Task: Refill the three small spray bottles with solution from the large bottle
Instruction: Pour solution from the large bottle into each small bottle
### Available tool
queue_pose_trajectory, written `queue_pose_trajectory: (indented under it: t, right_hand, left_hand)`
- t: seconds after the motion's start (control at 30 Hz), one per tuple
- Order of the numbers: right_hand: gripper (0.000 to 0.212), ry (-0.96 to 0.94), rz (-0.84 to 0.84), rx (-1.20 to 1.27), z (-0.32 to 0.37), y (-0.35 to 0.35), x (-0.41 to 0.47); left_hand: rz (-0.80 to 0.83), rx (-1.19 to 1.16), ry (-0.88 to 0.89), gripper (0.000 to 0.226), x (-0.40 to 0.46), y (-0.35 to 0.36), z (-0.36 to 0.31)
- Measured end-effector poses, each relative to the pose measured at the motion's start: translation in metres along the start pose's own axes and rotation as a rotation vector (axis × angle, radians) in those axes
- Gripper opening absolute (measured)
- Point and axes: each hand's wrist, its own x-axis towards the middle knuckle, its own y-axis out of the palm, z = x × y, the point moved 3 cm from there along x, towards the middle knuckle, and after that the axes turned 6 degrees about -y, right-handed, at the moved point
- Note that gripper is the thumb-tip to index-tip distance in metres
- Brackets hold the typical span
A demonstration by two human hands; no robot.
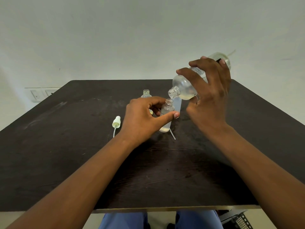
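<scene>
The right hand wraps the large clear bottle, tipped neck-down over a small frosted bottle that the left hand pinches upright on the scuffed dark table; a pale spray cap lies nearby

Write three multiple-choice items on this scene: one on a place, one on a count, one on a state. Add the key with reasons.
1. Where does the loose spray cap lie?
A. left of the left hand
B. in the large bottle
C. on the floor

2. How many small bottles show?
A. one
B. three
C. five

3. How is the large bottle held?
A. upright
B. capped
C. tilted, mouth down

Key: 1 A, it lies on the table beside the left hand. 2 B, one gripped, two behind. 3 C, the right hand tips it over the gripped bottle's neck.
</scene>
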Motion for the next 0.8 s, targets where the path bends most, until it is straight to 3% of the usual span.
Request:
queue_pose_trajectory:
  t: [0.8]
  right_hand:
    - [0.062, -0.018, -0.003, -0.009, 0.0008, 0.0, 0.0]
  left_hand:
    - [-0.007, -0.007, 0.011, 0.035, -0.0013, -0.0005, -0.0019]
